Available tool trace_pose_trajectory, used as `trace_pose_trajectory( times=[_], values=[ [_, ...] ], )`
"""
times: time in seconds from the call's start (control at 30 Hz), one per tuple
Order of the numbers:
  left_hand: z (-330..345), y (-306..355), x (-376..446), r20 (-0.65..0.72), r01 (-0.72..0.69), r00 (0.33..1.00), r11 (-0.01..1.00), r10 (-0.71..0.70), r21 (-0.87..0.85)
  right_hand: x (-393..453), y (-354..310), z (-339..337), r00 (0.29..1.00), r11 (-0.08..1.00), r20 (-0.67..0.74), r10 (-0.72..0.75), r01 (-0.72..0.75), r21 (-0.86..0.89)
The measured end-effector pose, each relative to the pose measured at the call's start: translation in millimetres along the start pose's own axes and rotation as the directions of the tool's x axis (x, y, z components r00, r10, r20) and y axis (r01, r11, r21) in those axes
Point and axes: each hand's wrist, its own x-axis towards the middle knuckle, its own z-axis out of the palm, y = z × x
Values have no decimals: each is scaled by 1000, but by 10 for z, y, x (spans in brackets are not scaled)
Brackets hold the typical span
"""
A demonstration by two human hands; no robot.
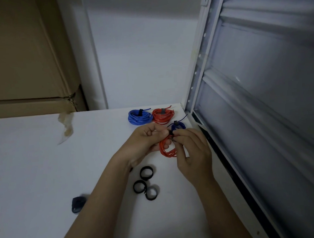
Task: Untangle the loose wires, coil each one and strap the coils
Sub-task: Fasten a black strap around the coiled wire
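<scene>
Both hands are gripping one red wire coil (166,148) just above the white table (35,163), near its right edge. Left hand (146,139) is closing its thumb and fingers on the upper left part of this coil, with fingertips (165,146) showing through the loop. Right hand (192,149) is pinching a black strap (172,133) at the top of the coil between thumb and forefinger, while its remaining fingers are curling around the coil's right side. Whether the strap is already fastened cannot be told.

Just beyond the hands, a dark blue coil (178,125) is lying on the table, partly hidden by the right hand's knuckles, with a dark strap on it and one wire end pointing toward the metal frame (197,76) at the right. Farther back, a blue strapped coil (140,116) and a red strapped coil (163,115) are lying side by side, touching or nearly so, close to the table's far edge.

Between the two forearms, three black strap rings (144,183) are lying in a cluster on the table, touching one another. To the left of the left forearm, a small dark object (78,204) is resting on the table; it is too blurred to identify. A cardboard box (24,62) is standing behind the table at the left, and a torn scrap of tape (66,126) is lying on the table in front of it.
</scene>
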Motion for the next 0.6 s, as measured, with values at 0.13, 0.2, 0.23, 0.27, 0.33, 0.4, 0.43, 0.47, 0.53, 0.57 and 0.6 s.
trace_pose_trajectory(
  times=[0.13,0.2,0.23,0.27,0.33,0.4,0.43,0.47,0.53,0.57,0.6],
  values=[
    [21,-10,34,-34,-49,998,991,53,125,11,39,-17,999,998,18,39,-40,48],
    [33,-15,30,-23,-104,994,975,111,195,10,23,-19,994,990,30,101,-103,100],
    [41,-14,25,-8,-137,990,964,143,228,9,7,-18,989,980,28,144,-146,134],
    [50,-14,21,8,-167,985,951,171,259,9,-6,-19,980,965,26,195,-196,175],
    [72,-28,13,21,-201,979,932,205,301,11,-23,-17,947,905,51,318,-320,280],
    [85,-55,10,21,-203,978,926,207,319,15,-46,-15,891,811,110,441,-448,375],
    [88,-71,12,22,-196,980,926,199,322,14,-61,-15,853,755,139,503,-512,411],
    [91,-84,16,24,-187,982,926,189,328,12,-74,-17,814,697,170,556,-568,437],
    [97,-102,19,34,-168,985,922,167,349,7,-84,-25,749,617,225,623,-648,447],
    [98,-108,24,36,-162,987,918,159,362,6,-77,-28,732,599,246,636,-669,440],
    [96,-110,28,38,-154,988,914,151,376,6,-66,-33,717,585,259,646,-684,435]
  ],
)
